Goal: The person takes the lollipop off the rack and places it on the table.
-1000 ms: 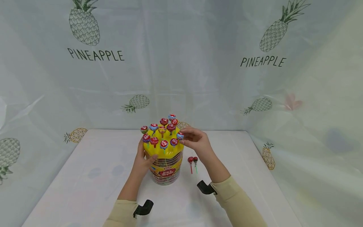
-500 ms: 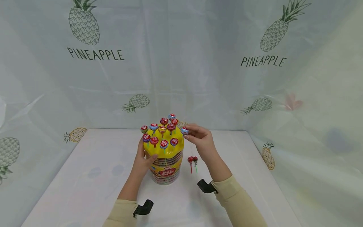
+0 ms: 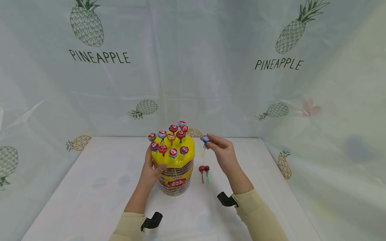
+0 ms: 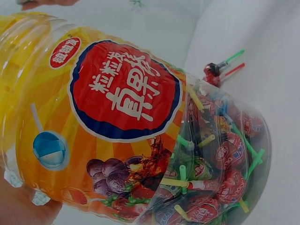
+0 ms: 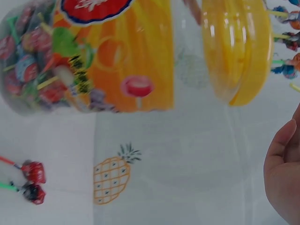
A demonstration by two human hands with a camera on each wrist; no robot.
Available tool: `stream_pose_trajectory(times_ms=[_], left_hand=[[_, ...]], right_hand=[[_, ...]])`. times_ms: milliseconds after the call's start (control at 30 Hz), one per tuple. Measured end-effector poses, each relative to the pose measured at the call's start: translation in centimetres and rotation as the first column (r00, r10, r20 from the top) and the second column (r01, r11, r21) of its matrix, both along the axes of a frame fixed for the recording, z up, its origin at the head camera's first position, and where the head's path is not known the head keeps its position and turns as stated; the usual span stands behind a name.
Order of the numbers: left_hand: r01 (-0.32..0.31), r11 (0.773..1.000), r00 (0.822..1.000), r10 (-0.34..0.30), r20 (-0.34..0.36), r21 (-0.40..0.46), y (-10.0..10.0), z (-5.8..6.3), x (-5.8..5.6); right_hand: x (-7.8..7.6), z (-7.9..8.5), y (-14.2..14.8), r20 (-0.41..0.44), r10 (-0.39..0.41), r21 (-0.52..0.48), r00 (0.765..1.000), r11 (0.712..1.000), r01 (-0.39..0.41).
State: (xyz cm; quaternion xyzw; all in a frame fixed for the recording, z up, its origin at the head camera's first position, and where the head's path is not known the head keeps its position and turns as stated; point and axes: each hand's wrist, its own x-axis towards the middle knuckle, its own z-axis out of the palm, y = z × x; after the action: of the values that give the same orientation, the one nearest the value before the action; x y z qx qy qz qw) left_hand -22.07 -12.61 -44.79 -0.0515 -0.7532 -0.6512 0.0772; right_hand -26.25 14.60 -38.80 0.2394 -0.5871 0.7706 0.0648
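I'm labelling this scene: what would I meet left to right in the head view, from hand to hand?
Left hand, lollipop jar, loose red-stick lollipop, loose green-stick lollipop, right hand. Held blue lollipop omitted: it overlaps the loose pair's span.

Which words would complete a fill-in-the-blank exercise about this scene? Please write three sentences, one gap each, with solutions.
The left hand holds the clear cylindrical plastic jar, whose plastic lid is coloured ____.
The right hand pinches a round lollipop whose wrapper is mainly ____ in colour.
On the white table lie exactly ____ loose round wrapped lollipops.
Missing words: yellow; blue; two.
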Motion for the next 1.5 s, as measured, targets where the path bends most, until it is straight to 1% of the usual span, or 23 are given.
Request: stream_pose_trajectory(times_ms=[67,233,333,500,633,700,800,867,1033,1200,1267,1400,1500], left_hand=[[0.001,1.0,1.0,-0.001,0.001,0.004,0.0,0.0,0.0],[0.006,1.0,1.0,-0.006,-0.01,0.009,0.1,0.0,0.0],[0.004,1.0,1.0,-0.004,-0.013,0.01,0.0,0.0,0.0],[0.004,1.0,1.0,-0.004,-0.006,0.007,0.1,0.1,0.0],[0.005,1.0,1.0,-0.005,-0.005,0.003,0.1,0.1,0.0],[0.005,1.0,1.0,-0.005,-0.008,0.003,0.0,0.1,0.0],[0.007,1.0,1.0,-0.007,-0.011,0.006,0.0,0.1,0.0],[0.005,1.0,1.0,-0.005,-0.009,0.008,0.0,0.1,0.0],[0.002,1.0,1.0,-0.002,0.005,0.011,0.0,-0.1,0.0],[-0.004,1.0,1.0,0.003,0.02,0.012,0.0,-0.2,0.0],[-0.006,1.0,1.0,0.006,0.02,0.011,-0.1,-0.2,0.0],[-0.004,1.0,1.0,0.004,0.019,0.009,0.0,-0.1,0.1],[-0.003,1.0,1.0,0.002,0.02,0.017,0.0,0.0,0.1]], right_hand=[[-0.1,-0.6,0.5,0.016,-0.014,0.019,1.0,1.0,0.014],[-0.5,-2.4,1.7,0.086,-0.084,0.109,0.993,0.991,0.074],[-1.1,-3.7,2.4,0.126,-0.118,0.156,0.985,0.983,0.098],[-2.3,-6.3,3.9,0.186,-0.169,0.229,0.968,0.966,0.124],[-2.9,-8.1,4.8,0.232,-0.191,0.295,0.954,0.948,0.119],[-3.1,-8.7,5.2,0.248,-0.194,0.32,0.949,0.941,0.109],[-3.3,-9.6,5.6,0.281,-0.211,0.359,0.936,0.928,0.101],[-3.5,-10.3,5.8,0.299,-0.22,0.4,0.929,0.912,0.088],[-3.7,-12.4,6.2,0.328,-0.247,0.507,0.912,0.86,0.05],[-4.2,-14.3,6.3,0.337,-0.272,0.557,0.901,0.829,0.042],[-4.3,-14.9,6.3,0.342,-0.283,0.575,0.896,0.817,0.038],[-4.5,-15.5,6.1,0.38,-0.307,0.596,0.872,0.803,0.023],[-4.5,-15.9,6.0,0.392,-0.328,0.618,0.859,0.786,0.017]])
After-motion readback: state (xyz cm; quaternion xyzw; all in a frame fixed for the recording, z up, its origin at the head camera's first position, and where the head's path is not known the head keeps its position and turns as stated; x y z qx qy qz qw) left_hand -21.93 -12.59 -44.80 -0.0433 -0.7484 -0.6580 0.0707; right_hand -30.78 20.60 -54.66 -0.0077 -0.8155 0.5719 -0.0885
